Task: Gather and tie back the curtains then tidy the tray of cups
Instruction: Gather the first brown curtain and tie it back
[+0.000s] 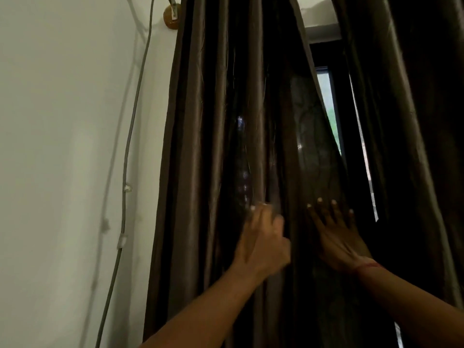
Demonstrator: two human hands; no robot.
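Note:
A dark brown satin curtain (200, 146) hangs in long folds from the top of the view, bunched toward the left. My left hand (263, 242) reaches up against its folds with fingers extended; it is blurred and I cannot see a firm grip. My right hand (336, 234) lies flat, fingers spread, on the curtain's right edge beside the gap. A second dark curtain panel (414, 146) hangs at the right. No tray or cups are in view.
A white wall (62, 146) fills the left, with a grey cable (125, 172) clipped down it. A round wooden curtain bracket (172, 16) sits at the top. Between the panels a dark-framed window (329, 109) shows daylight.

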